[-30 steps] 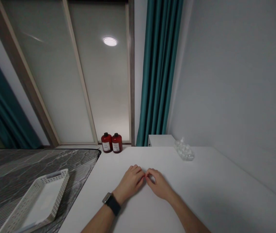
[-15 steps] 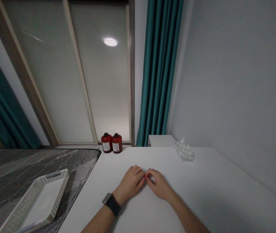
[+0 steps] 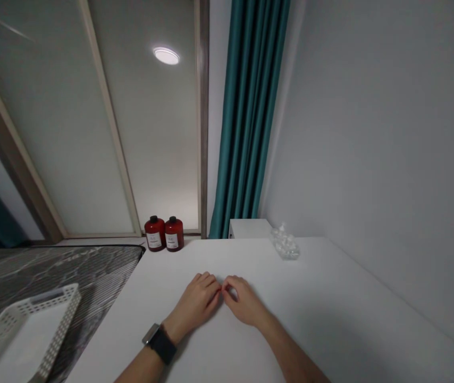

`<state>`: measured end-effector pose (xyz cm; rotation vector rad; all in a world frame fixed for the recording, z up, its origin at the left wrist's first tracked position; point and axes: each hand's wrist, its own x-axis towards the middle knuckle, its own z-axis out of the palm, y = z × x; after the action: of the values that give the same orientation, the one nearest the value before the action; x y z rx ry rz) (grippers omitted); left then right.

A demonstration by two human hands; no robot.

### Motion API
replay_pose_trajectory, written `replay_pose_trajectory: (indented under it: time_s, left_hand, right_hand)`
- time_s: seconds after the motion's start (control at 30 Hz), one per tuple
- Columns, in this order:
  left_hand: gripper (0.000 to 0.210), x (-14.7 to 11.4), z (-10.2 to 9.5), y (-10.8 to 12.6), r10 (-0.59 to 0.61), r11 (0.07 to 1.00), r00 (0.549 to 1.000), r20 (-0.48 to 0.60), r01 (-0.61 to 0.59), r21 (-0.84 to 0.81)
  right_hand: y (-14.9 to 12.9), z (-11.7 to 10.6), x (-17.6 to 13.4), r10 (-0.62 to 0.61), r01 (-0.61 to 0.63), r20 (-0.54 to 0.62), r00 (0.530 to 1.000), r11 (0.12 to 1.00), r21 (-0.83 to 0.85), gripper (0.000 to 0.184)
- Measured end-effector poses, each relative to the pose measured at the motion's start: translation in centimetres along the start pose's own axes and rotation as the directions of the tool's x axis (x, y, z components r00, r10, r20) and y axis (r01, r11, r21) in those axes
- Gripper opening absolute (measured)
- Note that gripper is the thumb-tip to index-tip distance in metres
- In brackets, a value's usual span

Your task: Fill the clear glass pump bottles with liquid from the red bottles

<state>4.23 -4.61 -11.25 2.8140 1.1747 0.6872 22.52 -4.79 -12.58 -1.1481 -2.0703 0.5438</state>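
My left hand (image 3: 199, 298), with a dark watch (image 3: 159, 340) on its wrist, is over the middle of the white table (image 3: 246, 356), its fingers curled and pressed together. My right hand (image 3: 244, 302) faces it, thumb and index finger closed in a pinch that forms a ring. The fingertips of both hands meet at one spot. Anything between them is hidden or too small to make out.
Two red bottles (image 3: 174, 234) with black caps stand at the table's far left corner. A clear plastic bag (image 3: 285, 243) lies at the far edge. A white perforated basket (image 3: 57, 332) rests on the grey patterned surface (image 3: 103, 266) at left. A wall borders the right side.
The view has turned slightly to the right, so everything appears shifted left. Both hands keep nearly the same pose, fingertips still together.
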Motion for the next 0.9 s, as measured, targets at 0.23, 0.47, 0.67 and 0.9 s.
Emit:
replay_pose_trajectory:
  time_s: [0.23, 0.47, 0.67, 0.9]
  left_hand:
    - [0.019, 0.2, -0.4, 0.2, -0.002, 1.000, 1.000, -0.002, 0.002, 0.005]
    - [0.020, -0.1, -0.2, -0.4, 0.023, 1.000, 0.997, -0.067, -0.022, 0.012]
    - [0.022, -0.3, 0.2, -0.7, 0.061, 0.998, 0.993, -0.098, -0.062, -0.004]
    - [0.021, -0.1, 0.7, 0.3, 0.122, 0.990, 0.985, -0.120, -0.129, -0.053]
  right_hand:
    - [0.0, 0.1, -0.3, -0.008, 0.008, 0.002, 1.000, 0.999, -0.052, 0.015]
    - [1.9, -1.3, 0.8, -0.007, -0.006, -0.075, 0.997, 0.983, -0.183, 0.022]
    - [5.1, -6.0, 3.5, -0.011, -0.049, -0.136, 0.991, 0.904, -0.426, 0.023]
    - [10.9, -15.4, 7.8, 0.124, -0.316, -0.332, 0.935, 0.713, -0.626, 0.032]
